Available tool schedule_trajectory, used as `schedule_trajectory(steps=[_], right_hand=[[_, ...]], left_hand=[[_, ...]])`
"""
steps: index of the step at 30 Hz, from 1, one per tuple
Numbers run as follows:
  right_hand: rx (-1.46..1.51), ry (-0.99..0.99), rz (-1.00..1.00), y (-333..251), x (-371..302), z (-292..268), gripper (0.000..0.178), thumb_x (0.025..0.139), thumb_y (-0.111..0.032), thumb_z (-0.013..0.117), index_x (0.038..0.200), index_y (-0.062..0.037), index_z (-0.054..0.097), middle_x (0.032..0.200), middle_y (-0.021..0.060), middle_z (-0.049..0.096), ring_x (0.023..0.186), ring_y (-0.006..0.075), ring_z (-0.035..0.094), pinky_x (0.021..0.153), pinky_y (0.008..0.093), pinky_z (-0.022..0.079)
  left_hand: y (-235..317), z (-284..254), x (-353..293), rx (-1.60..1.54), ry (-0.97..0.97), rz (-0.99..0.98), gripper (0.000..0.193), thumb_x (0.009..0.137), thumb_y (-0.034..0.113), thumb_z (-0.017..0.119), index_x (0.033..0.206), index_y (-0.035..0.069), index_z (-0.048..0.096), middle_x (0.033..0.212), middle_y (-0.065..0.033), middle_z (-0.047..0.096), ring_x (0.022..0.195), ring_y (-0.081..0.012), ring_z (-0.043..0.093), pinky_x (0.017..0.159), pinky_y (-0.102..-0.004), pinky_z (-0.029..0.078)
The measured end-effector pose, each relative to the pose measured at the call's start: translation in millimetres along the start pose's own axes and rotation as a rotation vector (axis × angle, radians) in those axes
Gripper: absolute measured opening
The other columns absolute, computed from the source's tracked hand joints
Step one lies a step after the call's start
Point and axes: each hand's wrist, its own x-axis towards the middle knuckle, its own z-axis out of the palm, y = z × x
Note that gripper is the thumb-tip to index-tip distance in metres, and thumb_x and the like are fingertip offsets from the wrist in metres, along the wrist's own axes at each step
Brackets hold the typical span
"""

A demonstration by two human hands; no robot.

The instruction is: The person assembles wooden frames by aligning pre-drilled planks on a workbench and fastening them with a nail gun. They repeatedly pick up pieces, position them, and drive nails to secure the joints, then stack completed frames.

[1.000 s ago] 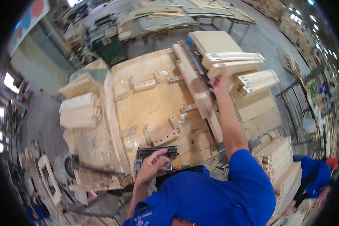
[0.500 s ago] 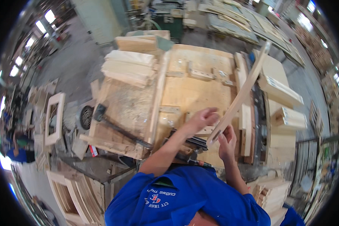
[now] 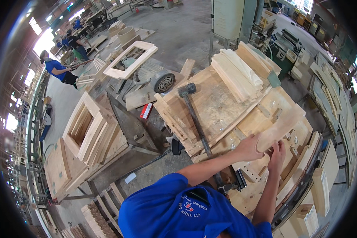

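A flat, pale wooden board (image 3: 281,126) slants away from me over the workbench (image 3: 230,139). My left hand (image 3: 248,149) grips its near end from the left, fingers closed about the edge. On the right side of that same end, my right hand (image 3: 277,156) holds the board with bent fingers. Just below my left forearm lies a dark metal tool (image 3: 238,180), partly covered by the arm and too hidden to name. A long-handled hammer (image 3: 194,115) rests on the bench left of my hands, its head pointing away.
Stacked wooden pieces (image 3: 236,75) stand at the bench's far side. To the left, several wooden frames (image 3: 93,131) lean on a low table (image 3: 59,170), and another frame (image 3: 131,59) sits near a wheel (image 3: 163,81). Wood blocks (image 3: 320,190) lie at right. A co-worker (image 3: 57,67) stands far left.
My view has swung left. The board has turned from edge-on to showing its broad face. My left hand, free and spread before, has taken hold of it beside my right.
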Motion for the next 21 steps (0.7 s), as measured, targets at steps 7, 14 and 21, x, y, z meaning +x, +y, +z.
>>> schedule_trajectory(steps=[7,14,21], right_hand=[[0.143,-0.049,0.191,73.5,83.8,52.9,0.006,0.102,-0.016,0.066,0.101,-0.0099,0.064,0.079,-0.0006,0.056,0.067,0.0133,0.058,0.061,0.0322,0.056],[-0.169,-0.161,0.347,78.4,116.3,94.0,0.017,0.103,-0.02,0.069,0.093,-0.0059,0.069,0.079,0.0093,0.07,0.066,0.0173,0.068,0.053,0.0329,0.055],[-0.626,0.031,-0.522,-14.2,129.1,112.1,0.033,0.09,-0.039,0.077,0.097,-0.0074,0.07,0.094,0.0141,0.073,0.091,0.0366,0.072,0.079,0.0485,0.057]], left_hand=[[-22.4,-12.1,-10.8,0.311,0.333,0.266,0.074,0.091,0.035,0.078,0.148,-0.003,0.049,0.133,-0.0286,0.062,0.128,-0.043,0.057,0.111,-0.0499,0.045],[-34.7,-12.1,-76.4,0.07,0.108,0.066,0.052,0.097,0.031,0.074,0.134,-0.003,0.064,0.12,-0.0248,0.071,0.111,-0.0404,0.069,0.097,-0.0451,0.055],[-57.5,-2.3,-89.3,-0.023,0.127,0.01,0.047,0.097,0.027,0.074,0.131,-0.004,0.066,0.112,-0.0241,0.073,0.105,-0.04,0.071,0.093,-0.0441,0.056]])
